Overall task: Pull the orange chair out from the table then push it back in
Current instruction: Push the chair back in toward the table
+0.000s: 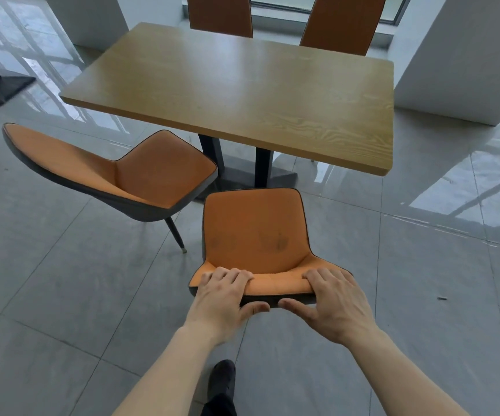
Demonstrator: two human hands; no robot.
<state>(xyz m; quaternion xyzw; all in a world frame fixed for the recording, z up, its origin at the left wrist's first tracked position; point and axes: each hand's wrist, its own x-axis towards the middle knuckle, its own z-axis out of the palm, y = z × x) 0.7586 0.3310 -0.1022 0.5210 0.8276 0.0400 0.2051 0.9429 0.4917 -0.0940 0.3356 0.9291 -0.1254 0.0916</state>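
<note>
An orange chair (254, 229) with a dark grey shell stands right in front of me, its seat clear of the wooden table (242, 85) and its front edge just short of the table's near edge. My left hand (224, 298) grips the left part of the backrest top, fingers over the orange side and thumb on the dark back. Over the right part of the same top edge, my right hand (332, 304) holds on in the same way.
A second orange chair (116, 172) stands turned sideways to the left, close beside the held one. Two more orange chairs (221, 13) (341, 22) sit at the table's far side. White pillars flank the table. Glossy grey tile floor lies all around; my dark shoe (223, 376) is below.
</note>
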